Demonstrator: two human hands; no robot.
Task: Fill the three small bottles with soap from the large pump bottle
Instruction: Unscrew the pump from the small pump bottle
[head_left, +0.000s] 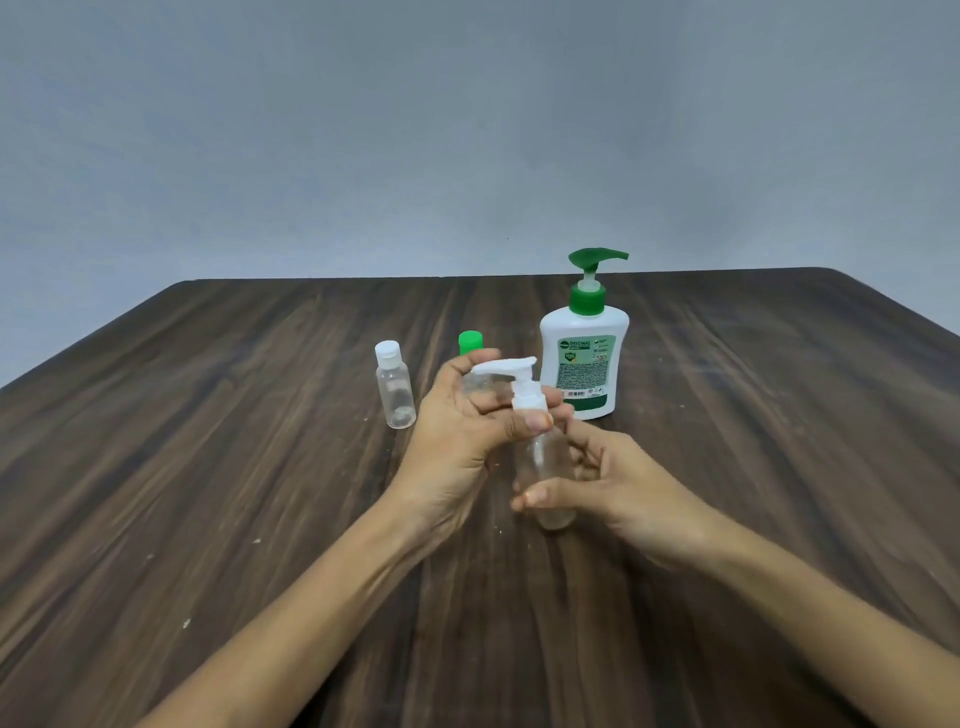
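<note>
Your right hand (608, 483) is gripping the clear bottle (545, 467) by its body above the counter (208, 467), while your left hand (467, 431) is pinching its white pump top (519, 384). The bottle could slip or the loosened top could drop. Beyond, two small bottles (395, 384) and the soap bottle (584, 353) are standing close; an elbow swing could topple them. Room is lying open on both sides.
</note>
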